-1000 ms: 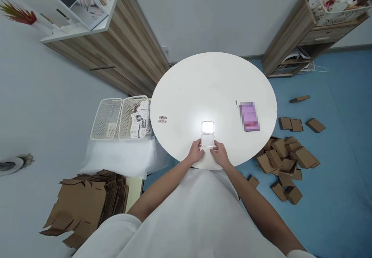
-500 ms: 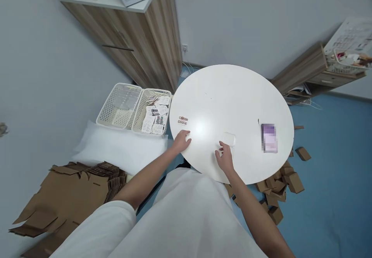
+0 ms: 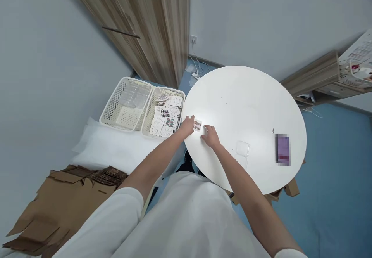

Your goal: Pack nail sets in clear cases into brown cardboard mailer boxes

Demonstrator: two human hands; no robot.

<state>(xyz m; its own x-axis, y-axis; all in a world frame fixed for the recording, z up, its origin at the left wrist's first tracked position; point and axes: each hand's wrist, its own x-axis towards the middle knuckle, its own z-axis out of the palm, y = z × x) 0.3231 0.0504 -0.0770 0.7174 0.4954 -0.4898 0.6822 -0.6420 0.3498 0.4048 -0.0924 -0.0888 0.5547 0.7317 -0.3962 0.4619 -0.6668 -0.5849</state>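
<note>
A small card of press-on nails point(image 3: 197, 125) lies at the left edge of the round white table point(image 3: 247, 95). My left hand point(image 3: 187, 126) has its fingers pressed together at the card's left edge. Just right of the card, my right hand point(image 3: 210, 135) is open, thumb and fingers apart, with nothing between them. A clear plastic case point(image 3: 242, 148) rests on the table to the right of my right hand. Farther right lies a purple packet point(image 3: 283, 149), blurred in the picture.
Two white baskets stand left of the table: one point(image 3: 125, 104) holds clear cases, the other point(image 3: 163, 112) many nail cards. Flattened cardboard point(image 3: 66, 203) lies at lower left. A wooden cabinet point(image 3: 151, 29) rises behind; cardboard boxes point(image 3: 292, 188) sit on the floor at right.
My right hand has moved left from the clear case to beside the nail card. My left hand has come up to the card's left edge. The view has shifted.
</note>
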